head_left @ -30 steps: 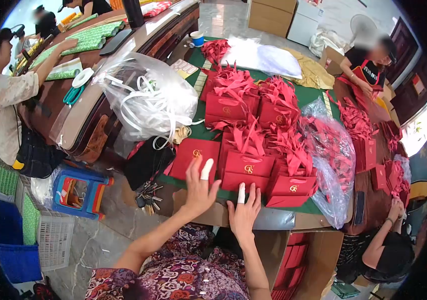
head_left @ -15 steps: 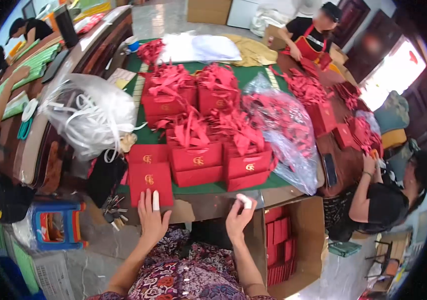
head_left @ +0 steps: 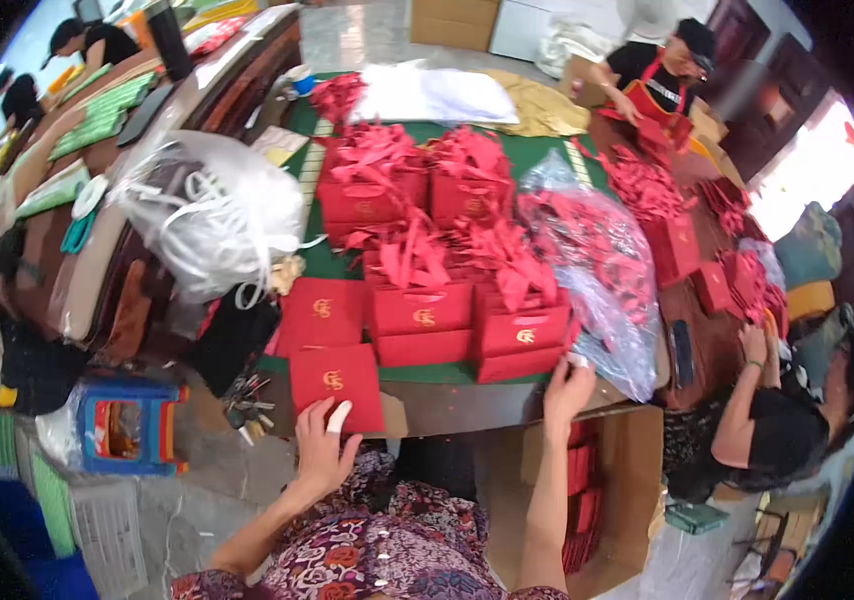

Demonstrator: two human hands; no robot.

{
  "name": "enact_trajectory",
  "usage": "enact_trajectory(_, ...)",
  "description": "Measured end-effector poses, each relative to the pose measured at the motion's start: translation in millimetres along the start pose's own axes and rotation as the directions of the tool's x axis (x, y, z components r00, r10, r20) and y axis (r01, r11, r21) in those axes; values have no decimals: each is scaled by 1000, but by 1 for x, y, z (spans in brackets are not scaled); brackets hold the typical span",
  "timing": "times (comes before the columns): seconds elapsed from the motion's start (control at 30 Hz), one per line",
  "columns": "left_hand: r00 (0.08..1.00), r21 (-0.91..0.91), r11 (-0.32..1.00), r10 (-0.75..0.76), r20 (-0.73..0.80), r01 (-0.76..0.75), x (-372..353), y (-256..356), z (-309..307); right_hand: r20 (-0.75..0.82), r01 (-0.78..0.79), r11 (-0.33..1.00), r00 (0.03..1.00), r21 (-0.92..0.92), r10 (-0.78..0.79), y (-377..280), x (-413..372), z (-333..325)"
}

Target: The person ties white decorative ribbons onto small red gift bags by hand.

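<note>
Bright, even daylight with faint shadows. A blown-out window (head_left: 817,165) glares at 3 o'clock and washes out detail there. Fisheye distortion bends the edges, and a black vignette rings the frame. The centre is fairly sharp, the rim soft. The plastic bag (head_left: 212,215) at 10 o'clock shines.

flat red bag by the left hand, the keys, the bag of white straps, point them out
flat red bag (head_left: 337,374): head view, centre of its face
keys (head_left: 250,405): head view, middle of bunch
bag of white straps (head_left: 209,212): head view, bulging front
</note>
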State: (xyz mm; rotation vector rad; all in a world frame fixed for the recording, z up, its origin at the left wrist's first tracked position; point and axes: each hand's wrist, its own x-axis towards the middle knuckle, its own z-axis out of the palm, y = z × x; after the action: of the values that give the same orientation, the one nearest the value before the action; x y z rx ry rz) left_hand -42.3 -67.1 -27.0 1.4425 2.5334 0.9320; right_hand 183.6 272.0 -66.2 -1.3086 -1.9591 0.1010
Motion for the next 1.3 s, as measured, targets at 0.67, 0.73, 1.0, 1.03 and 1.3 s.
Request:
enact_trajectory(0.67, 940, -595, 803, 225, 258, -29, 38, 45, 39, 674, -243, 866, 726, 437, -136, -180, -67, -96)
enact_trajectory(0.73, 945, -604, 796, 171, 279, 34, 35, 43, 38, 718, -354, 806, 685, 474, -121, -172, -74, -84)
enact_trajectory(1.0, 965, -497, 865, 187, 181, -75, 55, 18, 18, 724, -525, 655, 688, 543, -49, -163, -91, -62)
enact_trajectory(1.03, 974, -370, 925, 159, 163, -90, 61, 2, 17, 719, -492, 692, 692, 528, -56, -161, -90, -65)
enact_trajectory(1.3, 999, 113, 993, 7, 40, -12, 91, -47, -13, 656, -326, 754, 732, 571, -181, -168, -88, -62)
